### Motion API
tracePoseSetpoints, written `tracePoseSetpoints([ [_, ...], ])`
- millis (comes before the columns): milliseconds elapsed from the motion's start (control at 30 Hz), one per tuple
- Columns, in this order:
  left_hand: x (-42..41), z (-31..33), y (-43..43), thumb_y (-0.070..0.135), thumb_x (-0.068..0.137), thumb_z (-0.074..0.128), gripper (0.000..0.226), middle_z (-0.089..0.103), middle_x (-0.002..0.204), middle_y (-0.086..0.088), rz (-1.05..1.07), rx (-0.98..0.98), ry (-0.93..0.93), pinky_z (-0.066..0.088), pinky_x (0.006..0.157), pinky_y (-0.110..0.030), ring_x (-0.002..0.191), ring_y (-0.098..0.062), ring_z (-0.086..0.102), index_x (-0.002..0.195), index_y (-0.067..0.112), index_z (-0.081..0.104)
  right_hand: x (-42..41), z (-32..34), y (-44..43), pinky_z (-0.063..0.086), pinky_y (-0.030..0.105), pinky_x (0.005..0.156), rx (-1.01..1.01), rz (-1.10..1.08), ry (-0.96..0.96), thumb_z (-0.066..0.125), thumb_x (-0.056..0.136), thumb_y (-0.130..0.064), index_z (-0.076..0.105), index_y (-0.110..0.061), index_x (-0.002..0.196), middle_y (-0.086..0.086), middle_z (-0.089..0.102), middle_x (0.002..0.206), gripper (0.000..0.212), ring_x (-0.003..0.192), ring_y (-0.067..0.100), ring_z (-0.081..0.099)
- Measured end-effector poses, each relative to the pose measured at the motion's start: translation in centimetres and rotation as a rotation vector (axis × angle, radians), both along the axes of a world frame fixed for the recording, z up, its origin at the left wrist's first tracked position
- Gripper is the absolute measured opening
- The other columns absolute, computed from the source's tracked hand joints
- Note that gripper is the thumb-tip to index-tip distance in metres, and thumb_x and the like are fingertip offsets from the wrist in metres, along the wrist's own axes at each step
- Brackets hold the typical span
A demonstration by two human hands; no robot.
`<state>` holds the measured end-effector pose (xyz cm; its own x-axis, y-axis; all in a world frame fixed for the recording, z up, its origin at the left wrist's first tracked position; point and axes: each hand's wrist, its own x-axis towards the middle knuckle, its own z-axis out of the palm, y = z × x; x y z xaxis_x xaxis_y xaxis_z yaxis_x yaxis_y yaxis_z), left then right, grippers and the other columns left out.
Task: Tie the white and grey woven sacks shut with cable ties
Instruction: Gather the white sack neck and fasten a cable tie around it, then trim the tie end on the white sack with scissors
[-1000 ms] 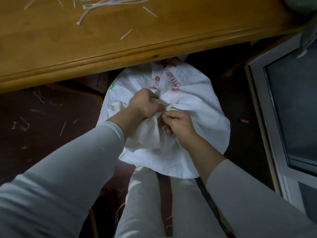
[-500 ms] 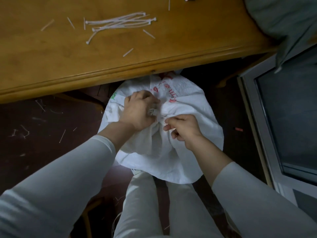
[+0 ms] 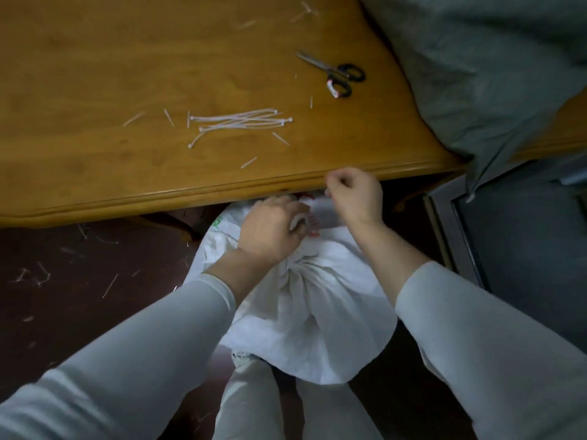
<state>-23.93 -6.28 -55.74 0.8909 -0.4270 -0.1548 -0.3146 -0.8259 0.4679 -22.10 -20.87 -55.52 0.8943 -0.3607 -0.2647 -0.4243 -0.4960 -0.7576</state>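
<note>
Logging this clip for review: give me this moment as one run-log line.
left hand grips white sack neck | right hand by table edge, fingers pinched, contents unclear | cable ties, scissors on table

Sack [image 3: 305,312] sits on the floor [image 3: 63,306] between my legs [image 3: 251,404], far side under the table [image 3: 95,74] edge. Left hand [image 3: 270,230] on its neck, right hand [image 3: 355,195] just above, at the edge. On the table: cable ties [image 3: 241,122] ahead, scissors [image 3: 340,74] behind-right of them, cloth bundle [image 3: 476,58] far right.
</note>
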Motion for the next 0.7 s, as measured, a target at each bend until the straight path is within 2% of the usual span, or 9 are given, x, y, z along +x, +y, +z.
tracePoseSetpoints([
  [67, 1.6, 1.3, -0.3, 0.036, 0.074, 0.040, 0.049, 0.068, 0.100, -0.011, 0.043, -0.031, -0.147, 0.049, 0.077, -0.036, 0.092, -0.035, 0.059, 0.105, 0.015, 0.070, 2.7, 1.3, -0.8, 0.047, 0.031, 0.078, -0.116, 0.036, -0.091, 0.050, 0.092, -0.022, 0.068, -0.013, 0.105, 0.008, 0.070, 0.107, 0.025, 0.099, 0.025, 0.062],
  [133, 3.7, 2.7, -0.9, 0.027, 0.079, 0.051, 0.042, 0.062, 0.116, -0.009, 0.095, 0.006, -0.174, 0.042, 0.088, -0.035, 0.106, -0.033, 0.051, 0.117, 0.014, 0.064, 5.7, 1.8, -1.7, 0.046, 0.032, 0.084, -0.202, 0.088, -0.136, 0.045, 0.095, -0.022, 0.064, -0.014, 0.114, 0.007, 0.066, 0.117, 0.028, 0.108, 0.026, 0.059],
  [233, 6.9, 3.5, -2.0, 0.024, 0.082, 0.058, 0.050, 0.050, 0.135, -0.006, 0.160, 0.028, -0.115, 0.035, 0.101, -0.034, 0.124, -0.029, 0.041, 0.131, 0.017, 0.051, 10.2, 1.6, -2.9, 0.043, 0.034, 0.092, -0.348, 0.179, -0.132, 0.038, 0.099, -0.021, 0.058, -0.016, 0.124, 0.006, 0.060, 0.126, 0.032, 0.117, 0.027, 0.052],
  [300, 8.7, 3.6, -2.5, 0.025, 0.084, 0.057, 0.053, 0.046, 0.140, -0.007, 0.180, 0.052, -0.058, 0.036, 0.105, -0.036, 0.129, -0.030, 0.039, 0.135, 0.019, 0.046, 12.8, 1.2, -3.5, 0.042, 0.036, 0.093, -0.435, 0.220, -0.107, 0.035, 0.100, -0.018, 0.055, -0.017, 0.127, 0.007, 0.058, 0.128, 0.034, 0.119, 0.028, 0.050],
  [433, 11.1, 3.3, -2.9, 0.023, 0.085, 0.055, 0.051, 0.050, 0.136, -0.008, 0.247, 0.091, 0.008, 0.040, 0.103, -0.039, 0.127, -0.030, 0.044, 0.134, 0.019, 0.047, 17.0, 0.3, -4.3, 0.041, 0.038, 0.098, -0.539, 0.246, -0.040, 0.037, 0.099, -0.013, 0.049, -0.009, 0.131, 0.013, 0.051, 0.134, 0.034, 0.122, 0.031, 0.048],
  [567, 11.7, 2.8, -2.8, 0.019, 0.085, 0.054, 0.046, 0.054, 0.134, -0.006, 0.314, 0.058, 0.064, 0.042, 0.101, -0.037, 0.124, -0.028, 0.048, 0.131, 0.020, 0.052, 19.4, -0.7, -5.0, 0.040, 0.042, 0.101, -0.545, 0.246, 0.067, 0.049, 0.095, -0.026, 0.046, -0.008, 0.132, 0.014, 0.045, 0.138, 0.041, 0.127, 0.034, 0.043],
  [700, 11.3, 2.4, -2.8, 0.015, 0.083, 0.053, 0.043, 0.059, 0.129, -0.006, 0.351, -0.001, 0.078, 0.044, 0.100, -0.036, 0.120, -0.028, 0.052, 0.125, 0.021, 0.058, 19.9, 0.2, -4.8, 0.046, 0.037, 0.090, -0.555, 0.214, 0.157, 0.063, 0.087, -0.032, 0.045, -0.009, 0.130, 0.015, 0.041, 0.138, 0.052, 0.117, 0.033, 0.052],
])
